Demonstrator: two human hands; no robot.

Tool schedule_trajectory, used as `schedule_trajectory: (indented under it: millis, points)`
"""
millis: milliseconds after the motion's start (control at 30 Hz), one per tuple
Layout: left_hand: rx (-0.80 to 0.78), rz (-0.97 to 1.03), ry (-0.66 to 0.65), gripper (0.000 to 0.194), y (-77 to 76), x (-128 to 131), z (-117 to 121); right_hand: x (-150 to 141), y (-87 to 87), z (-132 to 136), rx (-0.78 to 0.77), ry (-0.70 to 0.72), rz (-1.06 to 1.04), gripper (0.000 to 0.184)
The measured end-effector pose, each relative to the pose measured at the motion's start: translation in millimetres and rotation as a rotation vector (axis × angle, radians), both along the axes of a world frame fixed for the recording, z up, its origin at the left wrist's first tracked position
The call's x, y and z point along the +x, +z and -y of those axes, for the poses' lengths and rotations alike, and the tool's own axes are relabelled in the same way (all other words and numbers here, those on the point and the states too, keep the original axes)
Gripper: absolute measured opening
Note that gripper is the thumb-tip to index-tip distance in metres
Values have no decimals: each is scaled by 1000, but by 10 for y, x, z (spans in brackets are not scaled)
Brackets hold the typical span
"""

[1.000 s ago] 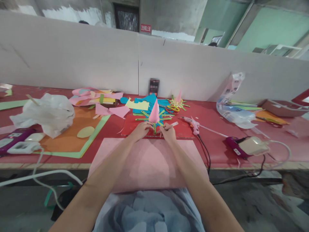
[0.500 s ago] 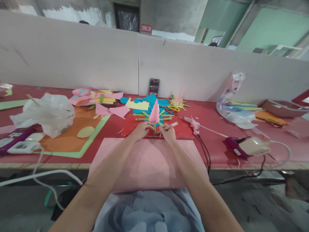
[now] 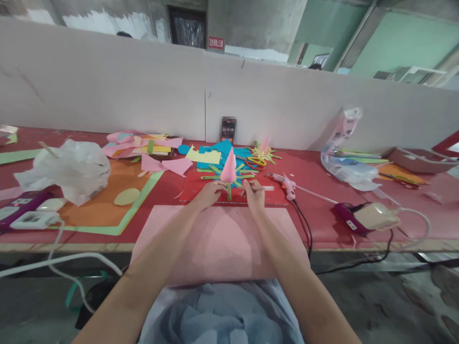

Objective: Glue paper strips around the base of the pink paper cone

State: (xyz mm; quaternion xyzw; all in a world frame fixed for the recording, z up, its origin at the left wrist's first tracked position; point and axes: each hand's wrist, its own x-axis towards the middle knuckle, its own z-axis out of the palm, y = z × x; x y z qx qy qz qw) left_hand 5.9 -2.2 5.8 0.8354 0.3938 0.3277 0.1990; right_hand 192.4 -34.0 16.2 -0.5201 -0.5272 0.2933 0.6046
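A pink paper cone (image 3: pixel 228 168) stands upright on a blue disc ringed with green paper strips (image 3: pixel 215 169), set on a red sheet (image 3: pixel 193 188). My left hand (image 3: pixel 208 193) rests curled at the cone's lower left, fingertips against the green strip beneath it. My right hand (image 3: pixel 254 193) is closed on a thin pale strip (image 3: pixel 266 188) that points right, just right of the cone. A large pink sheet (image 3: pixel 218 241) lies under my forearms at the table's front edge.
A pink glue gun (image 3: pixel 287 184) with black cord lies right of my hands. Paper scraps (image 3: pixel 158 153), an orange sheet (image 3: pixel 107 200) and a crumpled plastic bag (image 3: pixel 68 167) are left; power strips (image 3: pixel 25 212) and a plastic packet (image 3: pixel 340 157) flank. A grey partition (image 3: pixel 204 95) backs the table.
My right hand has shifted slightly right and away from the cone, turning the pale strip from angled up to lying level. My left hand stays put.
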Motion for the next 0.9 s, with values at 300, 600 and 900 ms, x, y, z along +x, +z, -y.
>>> schedule_trajectory:
  millis: [300,600,900]
  points:
    - [25,10,31,43,56,-4,65,145,-125,-81,204,-227,222,29]
    - [36,25,50,42,30,-3,46,203,-243,-137,101,-124,622,21]
    - [45,27,39,43,42,-13,65,211,-284,-171,121,-93,529,20]
